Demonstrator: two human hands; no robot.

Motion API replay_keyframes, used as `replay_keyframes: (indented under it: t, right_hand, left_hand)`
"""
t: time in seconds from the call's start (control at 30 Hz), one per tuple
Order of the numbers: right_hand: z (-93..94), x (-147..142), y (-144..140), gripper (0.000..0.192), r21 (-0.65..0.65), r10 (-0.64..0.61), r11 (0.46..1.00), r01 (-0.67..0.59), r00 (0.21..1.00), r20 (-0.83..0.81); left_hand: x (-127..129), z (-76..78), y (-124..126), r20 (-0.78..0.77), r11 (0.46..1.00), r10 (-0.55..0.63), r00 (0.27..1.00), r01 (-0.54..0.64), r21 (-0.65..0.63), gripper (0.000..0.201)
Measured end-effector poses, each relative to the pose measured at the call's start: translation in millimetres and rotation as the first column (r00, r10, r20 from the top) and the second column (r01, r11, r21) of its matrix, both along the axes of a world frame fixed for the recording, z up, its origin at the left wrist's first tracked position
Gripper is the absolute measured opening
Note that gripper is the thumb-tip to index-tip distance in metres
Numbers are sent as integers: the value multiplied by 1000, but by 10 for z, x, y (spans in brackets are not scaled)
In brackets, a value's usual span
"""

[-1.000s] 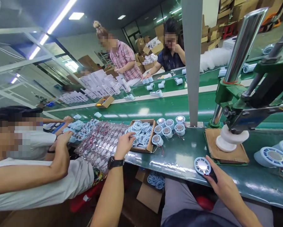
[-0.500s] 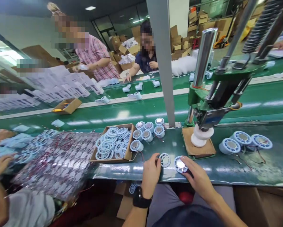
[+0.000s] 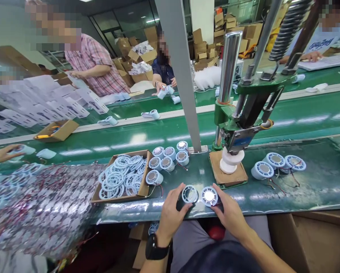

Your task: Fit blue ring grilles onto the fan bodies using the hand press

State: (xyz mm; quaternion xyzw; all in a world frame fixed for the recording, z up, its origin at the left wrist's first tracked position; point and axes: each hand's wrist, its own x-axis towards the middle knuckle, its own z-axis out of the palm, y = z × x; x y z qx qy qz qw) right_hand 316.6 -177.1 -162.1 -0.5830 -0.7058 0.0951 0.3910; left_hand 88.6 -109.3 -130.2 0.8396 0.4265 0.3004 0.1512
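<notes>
Sitting at: the green bench [image 3: 300,189] ran across the lower middle of the frame, and I worked at its near edge.
Press: the hand press [image 3: 238,129] stood right of centre, its white foot on a brown pad [image 3: 228,176].
Box: a cardboard box [image 3: 143,189] of pale blue rings lay left of centre, with a cluster of finished round units just beside it.
My left hand [image 3: 171,214]: closed around a grille ring [image 3: 190,194] on a dark body, bottom centre.
My right hand [image 3: 229,212]: fingers curled on a round speaker unit [image 3: 209,196], just beside the ring.
Handling: I judged both parts light, stiff plastic; the centre disc looked easy to dent, the thin wires easy to snag, so the rim was the place to grip.
</notes>
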Motion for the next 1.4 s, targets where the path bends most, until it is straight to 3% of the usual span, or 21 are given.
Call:
replay_keyframes:
  t: [0.13, 0.27, 0.47, 0.77, 0.93, 1.03, 1.13, 1.27, 1.4]
  right_hand:
    - [-19, -33, -14, 71, -8, -35, 999, 36, 999, 11]
    - [-45, -43, -16, 76, 7, -52, 999, 52, 999, 13]
    - [-72, -37, -14, 79, 12, -43, 999, 43, 999, 1]
    - [-41, -25, -10, 85, 20, -29, 999, 29, 1000, -2]
    - [-1, -21, 15, 86, 43, -14, 999, 15, 1000, -8]
    - [85, -6, -4, 86, 70, -17, 997, 17, 1000, -10]
    - [301, 3, -79, 83, 158, 18, 987, -10, 999, -48]
    - [681, -15, -197, 81, 289, 124, 954, -76, 981, -152]
    - [866, -40, -257, 82, 318, 162, 943, -97, 969, -186]
  left_hand:
    - [360, 98, -161, 80, 999, -3, 997, 0, 45, 62]
    - [574, 179, -210, -3, 994, -70, 998, 69, -89, 54]
    - [579, 203, -157, 63, 942, -76, 995, 92, -323, 53]
    - [578, 128, -138, 164, 896, -141, 976, 197, -398, 55]
    - [664, 30, -182, 281, 898, -38, 959, 156, -412, 54]
    - [697, 130, -209, 330, 893, 38, 943, 116, -435, 51]
    - [655, 345, -294, 371, 923, 9, 929, 135, -361, 53]
    - [543, 628, -459, 371, 988, -65, 927, 112, -107, 73]
    - [502, 782, -542, 323, 995, -97, 941, 92, 32, 82]
